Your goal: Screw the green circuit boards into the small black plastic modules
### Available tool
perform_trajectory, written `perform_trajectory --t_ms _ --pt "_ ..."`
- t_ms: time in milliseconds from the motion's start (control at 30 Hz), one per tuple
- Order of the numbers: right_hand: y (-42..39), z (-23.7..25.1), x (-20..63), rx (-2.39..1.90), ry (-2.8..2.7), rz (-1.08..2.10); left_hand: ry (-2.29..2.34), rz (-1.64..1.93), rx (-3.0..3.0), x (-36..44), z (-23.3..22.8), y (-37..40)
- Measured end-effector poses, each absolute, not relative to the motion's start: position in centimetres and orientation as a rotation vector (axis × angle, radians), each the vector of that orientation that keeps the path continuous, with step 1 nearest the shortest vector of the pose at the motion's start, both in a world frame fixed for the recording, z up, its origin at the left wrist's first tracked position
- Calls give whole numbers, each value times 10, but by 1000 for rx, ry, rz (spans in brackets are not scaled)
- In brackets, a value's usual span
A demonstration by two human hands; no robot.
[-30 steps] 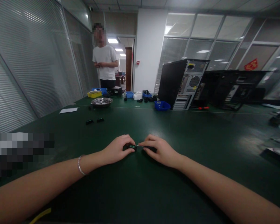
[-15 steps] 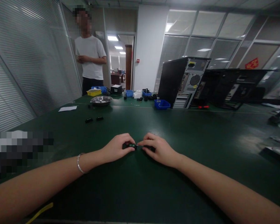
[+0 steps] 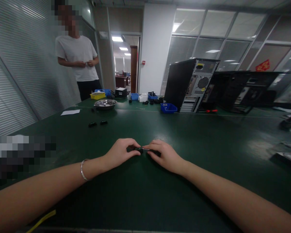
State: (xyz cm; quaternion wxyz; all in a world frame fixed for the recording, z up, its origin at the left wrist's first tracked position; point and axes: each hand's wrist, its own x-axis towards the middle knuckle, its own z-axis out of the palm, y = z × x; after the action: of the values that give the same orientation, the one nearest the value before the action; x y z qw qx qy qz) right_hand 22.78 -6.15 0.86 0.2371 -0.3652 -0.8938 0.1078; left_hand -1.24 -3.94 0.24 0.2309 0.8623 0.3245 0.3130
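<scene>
While your left hand (image 3: 120, 152) pinches a small black blocky part (image 3: 135, 149) on the smooth green desk (image 3: 184, 136) near its front edge, your right hand (image 3: 163, 156) grips a slim dark-handled tool (image 3: 152, 151) against it.

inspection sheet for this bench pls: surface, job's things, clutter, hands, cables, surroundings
Surface: dark green table, matte, some glare at right.
Job's things: small black part pinched in left hand; thin tool in right hand, tip at the part.
Clutter: two black pieces, metal bowl, blue bins, paper sheet.
Hands: both closed, resting on the table.
Cables: nothing seen.
Surroundings: computer tower, a person in white shirt standing, blinds.
</scene>
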Motion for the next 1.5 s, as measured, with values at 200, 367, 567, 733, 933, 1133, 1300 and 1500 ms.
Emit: perform_trajectory --t_ms 200,367,567,733,933,1133,1300,1500 --pt "-61 7 226 -1006 -2392 319 878 944 2312 -11 3 -41" --pt "-62 6 225 -1001 -2347 346 877 1009 2261 -12 1 -40" --pt "-61 6 222 -1006 -2296 407 898 1082 2195 -10 -2 -37" --pt "-60 7 221 -1009 -2290 444 913 1078 2167 -10 -2 -35" --pt "-60 6 228 -1050 -2273 437 942 1009 2244 -11 5 -42" --pt "-63 7 239 -1076 -2218 454 923 909 2332 -12 9 -48" --pt "-65 6 241 -1088 -2183 484 922 849 2329 -14 8 -49" --pt "-66 8 241 -1057 -2191 511 924 776 2339 -13 6 -46"
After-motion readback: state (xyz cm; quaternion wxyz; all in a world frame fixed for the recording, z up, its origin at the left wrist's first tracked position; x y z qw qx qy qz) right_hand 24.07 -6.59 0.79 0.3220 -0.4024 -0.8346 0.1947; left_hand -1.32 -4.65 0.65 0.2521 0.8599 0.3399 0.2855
